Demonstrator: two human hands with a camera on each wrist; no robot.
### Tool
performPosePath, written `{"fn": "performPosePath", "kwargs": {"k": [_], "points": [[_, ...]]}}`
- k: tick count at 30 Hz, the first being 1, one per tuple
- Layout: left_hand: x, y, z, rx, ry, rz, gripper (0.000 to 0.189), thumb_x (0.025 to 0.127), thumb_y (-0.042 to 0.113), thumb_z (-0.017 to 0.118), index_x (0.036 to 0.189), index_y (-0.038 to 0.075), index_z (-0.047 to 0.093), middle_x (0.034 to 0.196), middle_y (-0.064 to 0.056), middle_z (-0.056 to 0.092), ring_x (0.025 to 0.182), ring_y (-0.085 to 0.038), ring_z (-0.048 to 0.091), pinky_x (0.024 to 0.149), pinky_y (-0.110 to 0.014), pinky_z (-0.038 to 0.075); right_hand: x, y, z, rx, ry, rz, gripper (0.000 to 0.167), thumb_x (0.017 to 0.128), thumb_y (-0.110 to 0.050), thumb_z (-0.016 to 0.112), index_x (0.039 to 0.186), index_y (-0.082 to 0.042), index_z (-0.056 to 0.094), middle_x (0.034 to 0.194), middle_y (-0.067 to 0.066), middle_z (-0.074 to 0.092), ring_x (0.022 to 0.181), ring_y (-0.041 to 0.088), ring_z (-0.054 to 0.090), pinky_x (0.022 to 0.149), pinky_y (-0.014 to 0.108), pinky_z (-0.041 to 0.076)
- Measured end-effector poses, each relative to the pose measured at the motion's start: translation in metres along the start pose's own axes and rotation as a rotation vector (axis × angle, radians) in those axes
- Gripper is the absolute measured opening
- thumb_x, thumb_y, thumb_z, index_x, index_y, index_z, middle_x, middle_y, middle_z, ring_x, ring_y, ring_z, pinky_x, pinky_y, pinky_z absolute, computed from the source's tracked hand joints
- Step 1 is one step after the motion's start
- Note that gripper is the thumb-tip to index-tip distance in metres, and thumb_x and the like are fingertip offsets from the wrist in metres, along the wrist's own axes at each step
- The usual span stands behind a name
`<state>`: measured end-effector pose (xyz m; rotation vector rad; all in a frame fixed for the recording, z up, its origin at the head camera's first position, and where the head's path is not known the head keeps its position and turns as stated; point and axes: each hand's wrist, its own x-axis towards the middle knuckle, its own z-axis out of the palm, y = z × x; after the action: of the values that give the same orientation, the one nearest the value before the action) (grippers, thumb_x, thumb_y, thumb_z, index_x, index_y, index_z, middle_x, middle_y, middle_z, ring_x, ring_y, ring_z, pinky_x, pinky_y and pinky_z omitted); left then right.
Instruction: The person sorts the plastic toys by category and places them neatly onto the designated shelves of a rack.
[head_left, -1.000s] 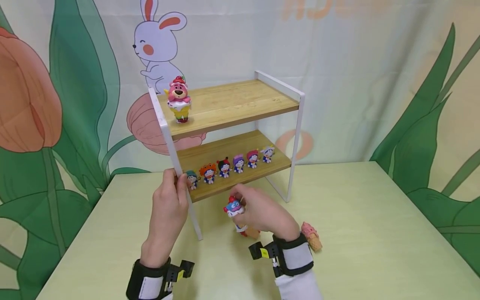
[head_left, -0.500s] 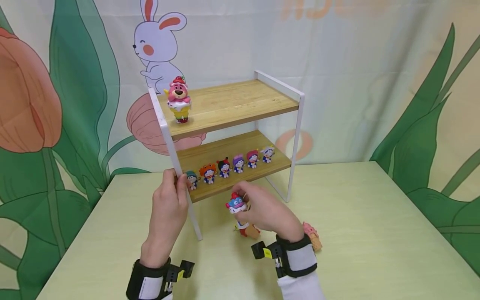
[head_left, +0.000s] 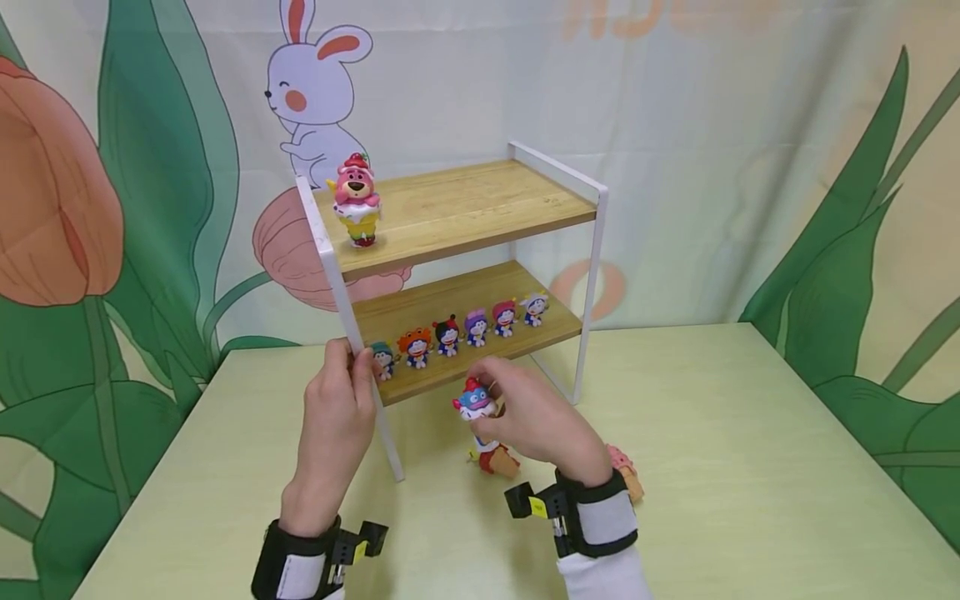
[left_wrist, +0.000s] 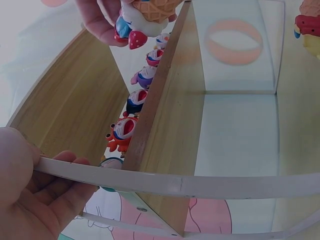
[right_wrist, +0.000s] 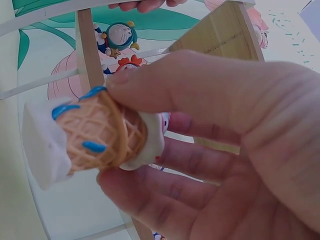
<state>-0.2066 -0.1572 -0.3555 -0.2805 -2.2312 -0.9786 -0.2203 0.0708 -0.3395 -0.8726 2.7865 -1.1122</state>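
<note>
We are gripping the white leg (head_left: 347, 308) of the shelf (head_left: 480, 196) with our left hand (head_left: 333, 404), and are pinching a blue-headed cone toy (head_left: 476, 402) between the thumb and fingers of our right hand (head_left: 528, 417), above the tabletop (head_left: 750, 467). A red-and-tan toy (head_left: 497, 461) is lying below the right hand, a pink ice cream (head_left: 628, 479) to its right, and six small figures (head_left: 447, 336) are standing beyond it.

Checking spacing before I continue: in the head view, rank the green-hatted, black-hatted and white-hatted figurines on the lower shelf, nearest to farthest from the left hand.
1. Green-hatted figurine: left end of the row, close beside the left hand.
2. Black-hatted figurine: third from the left.
3. White-hatted figurine: right end of the row.
</note>
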Motion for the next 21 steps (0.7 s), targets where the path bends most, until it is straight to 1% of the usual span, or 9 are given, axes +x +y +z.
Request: {"fn": "performPosePath", "kwargs": {"k": [13,18,21], "points": [[0.0003,-0.0005,0.0004,-0.002,0.004,-0.001,0.016,0.100,0.003,0.053,0.112,-0.005,0.046,0.085,-0.014,0.060,0.068,-0.024,0.057,0.061,-0.039,0.057,-0.0007,-0.0012,-0.0024,0.003,0.020,-0.037,0.043,0.082,-0.010,0.077,0.120,-0.008,0.056,0.100,0.000,0.064,0.090,0.013,0.060,0.076,0.027,0.051],[-0.0001,-0.0006,0.0004,-0.002,0.001,-0.006,0.017,0.100,0.003,0.053,0.113,-0.005,0.046,0.086,-0.015,0.060,0.068,-0.024,0.058,0.061,-0.039,0.058,-0.0022,-0.0022,-0.0039,-0.014,0.034,-0.034,0.044,0.082,-0.012,0.077,0.121,-0.009,0.056,0.099,-0.002,0.064,0.089,0.012,0.060,0.075,0.027,0.051],[-0.0003,-0.0001,0.0002,0.000,0.002,-0.001,0.016,0.100,0.003,0.052,0.112,-0.005,0.046,0.086,-0.015,0.060,0.067,-0.024,0.057,0.059,-0.038,0.057,-0.0034,-0.0030,-0.0047,-0.013,0.041,-0.033,0.045,0.082,-0.012,0.077,0.122,-0.009,0.056,0.099,-0.002,0.064,0.089,0.012,0.060,0.075,0.027,0.051]]}}
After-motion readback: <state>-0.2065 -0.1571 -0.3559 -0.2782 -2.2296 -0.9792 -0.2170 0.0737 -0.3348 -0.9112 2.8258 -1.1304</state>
